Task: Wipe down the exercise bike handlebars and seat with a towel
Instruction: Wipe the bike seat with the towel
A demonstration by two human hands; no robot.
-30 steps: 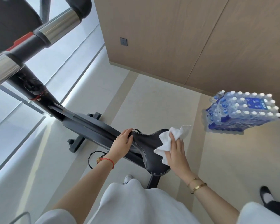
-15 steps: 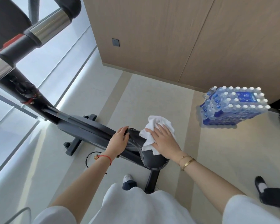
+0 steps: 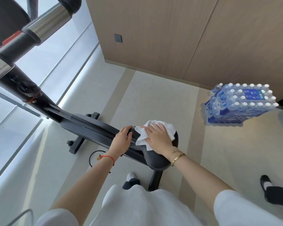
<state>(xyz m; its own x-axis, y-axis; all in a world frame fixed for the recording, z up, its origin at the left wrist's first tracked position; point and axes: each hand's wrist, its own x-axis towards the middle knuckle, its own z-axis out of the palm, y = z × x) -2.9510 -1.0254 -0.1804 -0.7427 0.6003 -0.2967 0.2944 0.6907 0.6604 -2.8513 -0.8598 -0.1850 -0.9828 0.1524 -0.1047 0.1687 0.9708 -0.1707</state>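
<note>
The black bike seat point(image 3: 155, 160) sits at centre, its nose pointing left toward the frame point(image 3: 82, 123). A white towel point(image 3: 167, 128) lies over the seat's middle. My right hand point(image 3: 158, 138) presses flat on the towel with fingers spread. My left hand point(image 3: 122, 141) grips the seat's narrow nose, fingers curled over it. The handlebar point(image 3: 44, 25), chrome and black, crosses the top left, close to the camera.
A shrink-wrapped pack of water bottles point(image 3: 240, 105) stands on the floor at right near the wooden wall point(image 3: 170, 38). Another person's black shoe point(image 3: 266, 185) is at the lower right. Glass panels point(image 3: 15, 111) run along the left. My own foot point(image 3: 131, 178) is beside the seat post.
My right hand slid the towel from the seat's right edge leftward onto its top, toward the nose. My left hand has stayed on the nose.
</note>
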